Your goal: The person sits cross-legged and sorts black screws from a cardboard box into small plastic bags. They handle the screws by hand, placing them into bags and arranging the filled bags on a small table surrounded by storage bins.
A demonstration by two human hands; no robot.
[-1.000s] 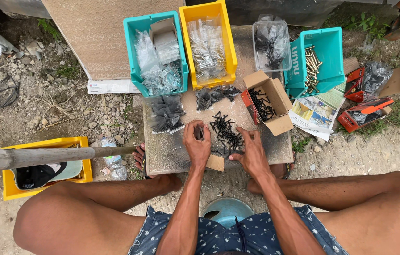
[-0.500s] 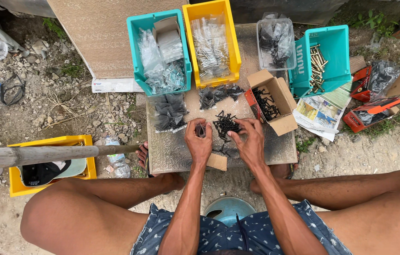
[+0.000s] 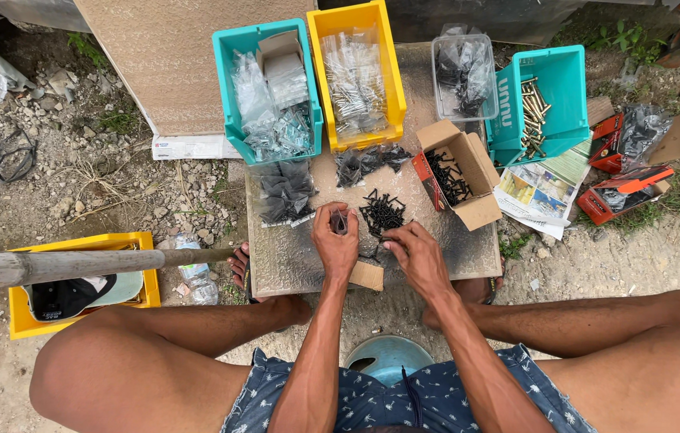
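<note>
The left hand (image 3: 334,239) had its fingers curled in, pinching a small clear plastic bag (image 3: 339,221) over the flat grey stone slab (image 3: 292,256). The right hand (image 3: 414,252) sat just beside it, fingertips pressed together on a few screws at the edge of the loose pile of short black screws (image 3: 382,212). An open brown cardboard box (image 3: 459,172) of the same screws sat near the pile, on the right.

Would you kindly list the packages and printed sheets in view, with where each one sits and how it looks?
Open cardboard box: right of the loose black screws, brown with a red side, screws inside.
Red cartons: far right on the ground, flat, red and black.
Printed leaflet: under the teal bin at right, white and multicoloured.
Small cardboard box: in the left teal bin, pale brown.
Clear plastic bags: in the yellow bin, holding silver screws.
</note>
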